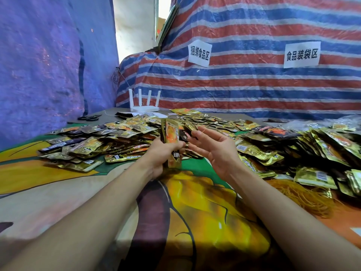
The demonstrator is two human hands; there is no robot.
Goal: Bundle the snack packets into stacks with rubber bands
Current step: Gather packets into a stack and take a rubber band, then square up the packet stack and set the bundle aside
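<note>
Your left hand grips a stack of snack packets; your right hand is spread beside it.

Low in the frame your bare forearms reach over the printed table cover, and a tangle of tan rubber bands lies at lower right. At centre your left fingers wrap round the stack, which stands on end above the cover. Just right of it your other hand has its palm turned inward, fingers straight and apart, holding nothing firmly. A thin loop near its fingertips may be a band, but it is too fine to be sure. Behind, loose packets heap across the table from the left side to the right edge. Farther back lie black scissors at left and a white router, in front of a striped tarp bearing two paper signs.
</note>
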